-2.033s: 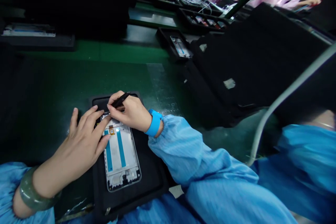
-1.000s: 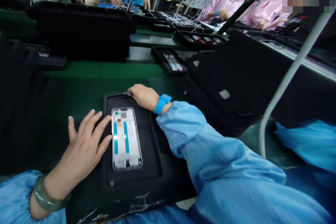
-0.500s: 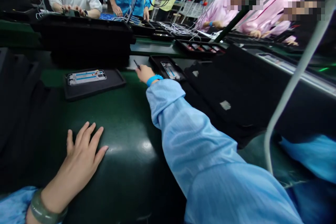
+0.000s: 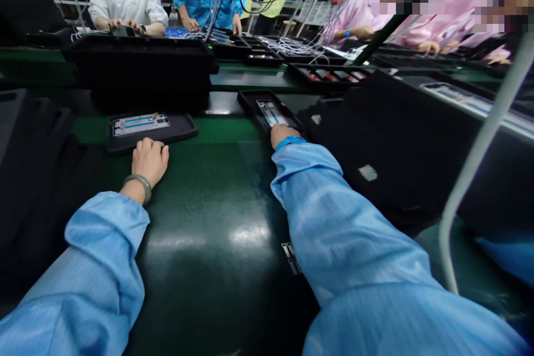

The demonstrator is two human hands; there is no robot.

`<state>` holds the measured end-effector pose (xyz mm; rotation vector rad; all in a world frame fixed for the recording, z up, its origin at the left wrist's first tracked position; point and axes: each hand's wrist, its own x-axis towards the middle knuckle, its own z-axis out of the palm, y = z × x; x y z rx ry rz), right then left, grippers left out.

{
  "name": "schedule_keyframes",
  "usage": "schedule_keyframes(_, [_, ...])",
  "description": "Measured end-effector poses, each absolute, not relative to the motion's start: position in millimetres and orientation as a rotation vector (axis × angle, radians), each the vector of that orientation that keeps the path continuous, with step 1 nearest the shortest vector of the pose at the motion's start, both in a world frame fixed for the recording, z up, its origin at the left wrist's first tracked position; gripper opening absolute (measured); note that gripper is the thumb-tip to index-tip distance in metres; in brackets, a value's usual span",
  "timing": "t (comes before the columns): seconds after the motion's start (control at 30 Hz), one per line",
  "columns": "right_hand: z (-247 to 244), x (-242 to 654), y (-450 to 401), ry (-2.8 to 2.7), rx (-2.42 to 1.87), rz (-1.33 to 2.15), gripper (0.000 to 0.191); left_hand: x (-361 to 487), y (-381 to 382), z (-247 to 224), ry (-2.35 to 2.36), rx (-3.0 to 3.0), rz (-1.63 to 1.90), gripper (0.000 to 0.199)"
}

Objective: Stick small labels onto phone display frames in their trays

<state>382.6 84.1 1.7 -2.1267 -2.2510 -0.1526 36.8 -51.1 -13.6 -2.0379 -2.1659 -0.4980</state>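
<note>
My left hand point(image 4: 150, 160), with a green bangle on the wrist, is at the near edge of a black tray point(image 4: 181, 127). Its fingers are bent against that edge, and the fingertips are hidden. A silver phone frame point(image 4: 141, 124) with blue strips lies face up in this tray. My right hand point(image 4: 284, 133), below a blue wristband, is at the near end of a second black tray point(image 4: 247, 101). Another phone frame point(image 4: 270, 113) with blue strips lies there, its near end covered by the hand. My right fingers are hidden.
Stacked black trays stand behind the left tray point(image 4: 142, 67) and at far left point(image 4: 25, 178). Black material point(image 4: 359, 139) and a thick grey cable point(image 4: 471, 167) are on the right. White metal strips point(image 4: 290, 258) lie by my right sleeve. Co-workers' hands point(image 4: 192, 25) are across the green surface.
My left hand has moved forward from the green surface to the left tray, its spread fingers now bent. My right hand has moved right to the other tray; its dark, thin tool no longer shows.
</note>
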Motion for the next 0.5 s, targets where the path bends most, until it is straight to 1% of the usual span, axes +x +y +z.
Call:
schedule_keyframes(0.07, [4.9,381.7,91.1,-2.265,-2.246,-0.184,0.031,27.1,-43.9,-17.9,-2.197,-2.009,-0.499,0.034])
schedule_keyframes(0.2, [17.1,380.0,92.8,-2.379,-2.334,-0.231,0.031,17.0,-47.5,-26.5,-2.194,-2.027,-0.482,0.039])
schedule_keyframes(0.37, [32.7,364.7,79.2,-2.512,-2.212,-0.324,0.030,11.7,-43.9,-30.9,-2.206,-2.029,-0.490,0.040])
schedule_keyframes(0.5, [44.5,332.6,66.7,-2.617,-2.036,-0.411,0.032,-11.1,-31.5,-26.5,-2.276,-1.974,-0.517,0.035])
